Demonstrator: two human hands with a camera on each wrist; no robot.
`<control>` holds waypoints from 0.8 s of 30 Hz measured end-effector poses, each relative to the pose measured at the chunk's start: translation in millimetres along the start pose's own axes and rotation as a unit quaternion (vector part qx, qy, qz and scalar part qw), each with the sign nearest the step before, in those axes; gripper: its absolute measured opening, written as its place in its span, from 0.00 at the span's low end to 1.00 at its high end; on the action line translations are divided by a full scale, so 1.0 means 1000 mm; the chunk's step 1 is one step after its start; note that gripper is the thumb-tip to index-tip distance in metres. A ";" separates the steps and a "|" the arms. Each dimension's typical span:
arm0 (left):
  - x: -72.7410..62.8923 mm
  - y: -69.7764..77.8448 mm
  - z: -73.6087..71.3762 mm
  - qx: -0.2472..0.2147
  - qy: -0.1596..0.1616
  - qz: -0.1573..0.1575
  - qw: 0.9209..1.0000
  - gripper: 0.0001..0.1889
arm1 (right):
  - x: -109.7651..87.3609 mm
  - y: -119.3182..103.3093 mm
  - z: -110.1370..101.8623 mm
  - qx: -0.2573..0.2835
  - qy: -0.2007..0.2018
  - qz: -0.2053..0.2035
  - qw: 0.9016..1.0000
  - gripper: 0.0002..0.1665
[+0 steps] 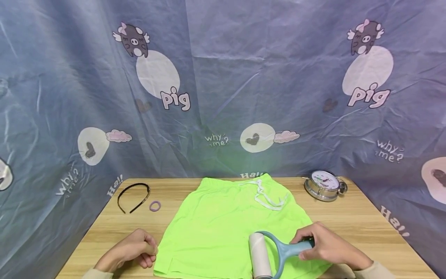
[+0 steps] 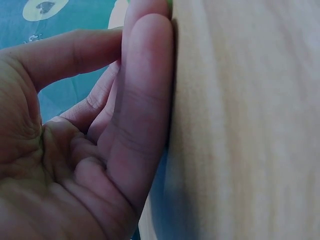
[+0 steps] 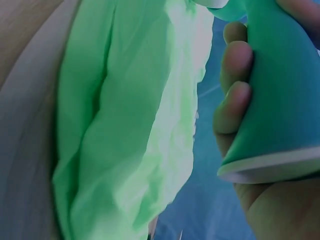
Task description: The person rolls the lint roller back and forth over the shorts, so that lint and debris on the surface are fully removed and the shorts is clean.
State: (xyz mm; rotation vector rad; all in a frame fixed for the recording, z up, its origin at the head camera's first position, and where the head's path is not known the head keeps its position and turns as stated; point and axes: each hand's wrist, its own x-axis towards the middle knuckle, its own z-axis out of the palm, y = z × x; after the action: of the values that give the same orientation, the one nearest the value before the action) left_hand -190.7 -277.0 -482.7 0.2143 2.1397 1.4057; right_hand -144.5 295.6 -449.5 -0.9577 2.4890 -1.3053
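Note:
Bright neon-green shorts point(image 1: 216, 224) with a white drawstring point(image 1: 263, 195) lie spread on the table, waistband toward the back. My right hand point(image 1: 324, 246) grips the blue handle of a lint roller point(image 1: 260, 255), whose white roll lies over the lower middle of the shorts. From the right wrist view, fingers wrap round the handle point(image 3: 285, 95) beside the rumpled cloth point(image 3: 130, 110). At the lower left corner of the shorts, my left hand point(image 1: 134, 248) pinches the edge between thumb and finger. Its fingers point(image 2: 142, 90) lie along the tabletop in the left wrist view, mostly hiding the cloth.
A black headband point(image 1: 134, 185) and a small purple hair tie point(image 1: 155, 206) lie at the back left of the wooden table point(image 1: 97, 232). Back right stands a round silver clock point(image 1: 323, 186) with a white dial. A printed blue curtain point(image 1: 223, 97) surrounds the table's back and sides.

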 end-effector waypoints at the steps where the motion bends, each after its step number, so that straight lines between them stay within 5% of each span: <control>1: 0.000 0.000 0.000 0.001 -0.001 0.001 1.000 0.07 | -0.002 0.001 -0.001 0.001 0.001 -0.001 1.000 0.16; 24: 0.001 0.000 0.000 0.006 0.001 0.008 1.000 0.07 | -0.045 0.018 -0.029 -0.029 0.029 0.028 0.999 0.17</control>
State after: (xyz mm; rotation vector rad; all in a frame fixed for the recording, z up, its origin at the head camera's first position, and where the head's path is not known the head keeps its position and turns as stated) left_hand -191.1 -277.0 -483.1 0.2355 2.1523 1.4024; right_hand -129.8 350.2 -452.2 -0.8684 2.5897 -1.2690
